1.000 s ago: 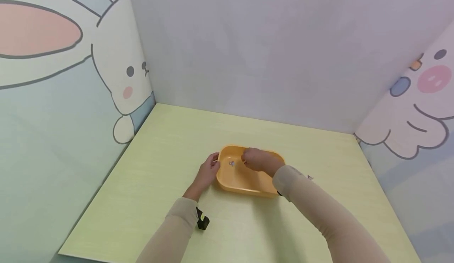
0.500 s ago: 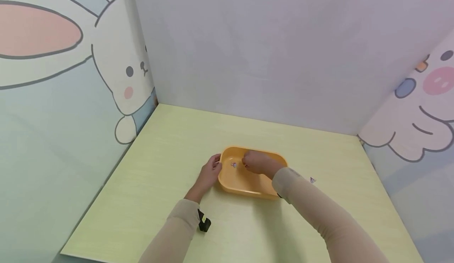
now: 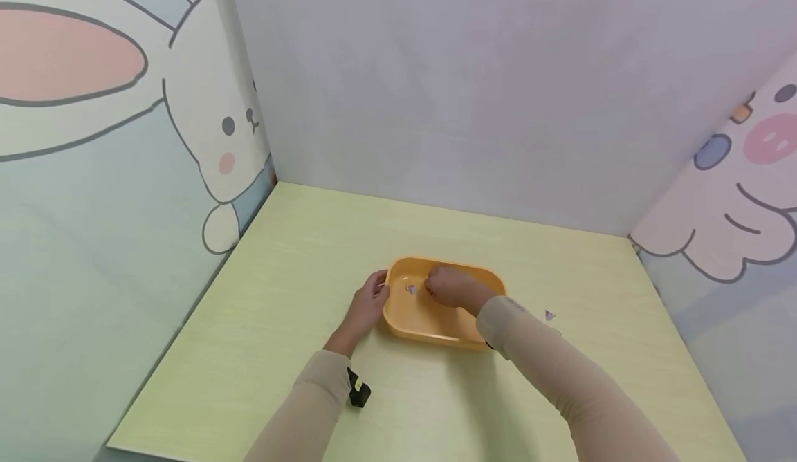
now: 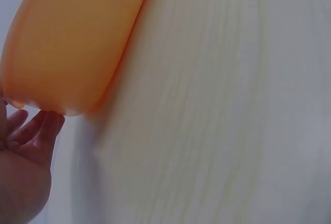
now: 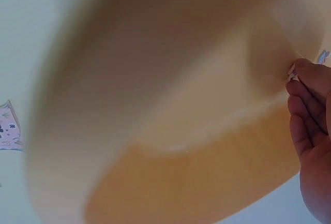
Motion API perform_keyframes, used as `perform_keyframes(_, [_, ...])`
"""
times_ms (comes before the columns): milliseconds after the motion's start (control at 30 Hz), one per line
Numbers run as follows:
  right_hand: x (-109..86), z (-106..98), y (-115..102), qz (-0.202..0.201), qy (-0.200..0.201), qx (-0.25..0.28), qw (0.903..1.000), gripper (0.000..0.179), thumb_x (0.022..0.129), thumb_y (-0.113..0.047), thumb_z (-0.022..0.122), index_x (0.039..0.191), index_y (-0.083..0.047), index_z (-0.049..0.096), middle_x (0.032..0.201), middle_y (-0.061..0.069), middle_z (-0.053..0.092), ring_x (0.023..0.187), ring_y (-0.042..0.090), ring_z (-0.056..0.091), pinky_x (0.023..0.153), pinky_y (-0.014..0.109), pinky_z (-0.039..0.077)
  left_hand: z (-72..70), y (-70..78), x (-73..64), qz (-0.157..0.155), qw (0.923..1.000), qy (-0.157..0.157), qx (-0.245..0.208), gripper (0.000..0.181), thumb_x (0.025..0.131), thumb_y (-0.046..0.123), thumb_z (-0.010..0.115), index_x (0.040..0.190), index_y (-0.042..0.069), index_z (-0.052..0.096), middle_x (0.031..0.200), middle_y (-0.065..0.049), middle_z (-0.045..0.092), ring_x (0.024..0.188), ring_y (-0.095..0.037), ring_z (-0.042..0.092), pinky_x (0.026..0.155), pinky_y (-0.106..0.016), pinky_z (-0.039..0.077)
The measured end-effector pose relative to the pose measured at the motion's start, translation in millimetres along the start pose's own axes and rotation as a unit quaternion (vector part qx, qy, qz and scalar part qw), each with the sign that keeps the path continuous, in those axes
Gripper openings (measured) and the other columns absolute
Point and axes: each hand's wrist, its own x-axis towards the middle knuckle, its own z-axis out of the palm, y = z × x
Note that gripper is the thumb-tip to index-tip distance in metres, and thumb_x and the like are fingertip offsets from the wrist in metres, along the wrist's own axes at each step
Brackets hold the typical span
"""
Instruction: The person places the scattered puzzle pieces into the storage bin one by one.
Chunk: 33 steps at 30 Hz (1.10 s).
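Observation:
A yellow-orange plastic basin point(image 3: 436, 341) with rounded corners sits on the table. My left hand point(image 3: 366, 304) is at its left end, fingertips touching the outer wall; the left wrist view shows the fingers point(image 4: 49, 125) just below the rim. Inside the basin is my right hand point(image 3: 450, 285). In the right wrist view its thumb and forefinger pinch a small printed piece point(image 5: 292, 72), mostly covered by the fingertips. Another small printed piece, whitish with purple point(image 3: 411, 288), lies on the basin floor left of that hand.
A pink printed, roughly triangular piece point(image 3: 549, 315) lies on the pale yellow-green table point(image 3: 299, 241), right of the basin. Walls with cartoon animals stand left and right, and a plain grey wall point(image 3: 436, 102) closes the back. A black wrist device point(image 3: 358, 388) hangs at my left cuff.
The view has shifted slightly, so the basin and both hands appear a little further right than a second ago. Both hands keep nearly the same places at the basin.

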Motion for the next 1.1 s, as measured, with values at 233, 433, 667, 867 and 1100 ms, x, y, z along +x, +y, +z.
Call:
perform_keyframes(233, [-1.2, 0.9, -0.5, -0.017, 0.018, -0.014, 0.9996, 0.016, 0.092, -0.003, 0.059, 0.076, -0.007, 0.06, 0.067, 0.0, 0.049, 0.063, 0.018, 0.044, 0.064, 0.034, 0.045, -0.4, -0.5, 0.5, 0.001, 1.0, 0.0, 0.004, 0.046, 0.102, 0.021, 0.046, 0.146, 0.008, 0.041, 0.143, -0.011, 0.048, 0.126, -0.027, 0.05, 0.102, -0.042, 0.043])
perform_keyframes(433, [-2.8, 1.7, -0.8, -0.012, 0.024, -0.013, 0.9996, 0.015, 0.092, -0.003, 0.06, 0.077, -0.006, 0.061, 0.068, 0.002, 0.05, 0.064, 0.02, 0.045, 0.064, 0.035, 0.045, 0.1, 2.1, -2.4, 0.005, 1.0, 0.0, 0.006, 0.046, 0.102, 0.021, 0.046, 0.145, 0.007, 0.041, 0.142, -0.012, 0.049, 0.125, -0.028, 0.05, 0.102, -0.042, 0.044])
perform_keyframes(667, [-2.9, 6.1, 0.8, -0.005, 0.02, -0.022, 0.9995, 0.017, 0.092, -0.002, 0.059, 0.075, -0.006, 0.06, 0.07, 0.002, 0.049, 0.065, 0.019, 0.045, 0.064, 0.034, 0.045, 1.0, 3.5, -2.7, 0.003, 0.9999, 0.001, 0.011, 0.046, 0.102, 0.022, 0.046, 0.145, 0.007, 0.041, 0.142, -0.012, 0.049, 0.125, -0.027, 0.05, 0.102, -0.042, 0.044])
perform_keyframes(867, [-3.2, 7.1, 1.2, 0.016, 0.021, -0.006, 0.9996, 0.018, 0.092, -0.003, 0.058, 0.075, -0.008, 0.061, 0.069, 0.001, 0.05, 0.065, 0.019, 0.046, 0.065, 0.035, 0.046, 1.1, 3.0, -1.6, 0.003, 0.9999, 0.001, 0.013, 0.046, 0.102, 0.022, 0.045, 0.145, 0.007, 0.041, 0.142, -0.012, 0.049, 0.126, -0.028, 0.05, 0.102, -0.042, 0.043])
perform_keyframes(1100, [-3.7, 8.9, 3.7, 0.027, 0.02, 0.002, 0.9994, 0.018, 0.093, -0.004, 0.056, 0.076, -0.008, 0.06, 0.071, 0.001, 0.051, 0.065, 0.019, 0.046, 0.066, 0.035, 0.046, 1.7, 3.6, -1.9, 0.003, 0.9999, 0.0, 0.013, 0.045, 0.102, 0.021, 0.045, 0.145, 0.007, 0.041, 0.142, -0.012, 0.049, 0.125, -0.028, 0.05, 0.102, -0.042, 0.043])
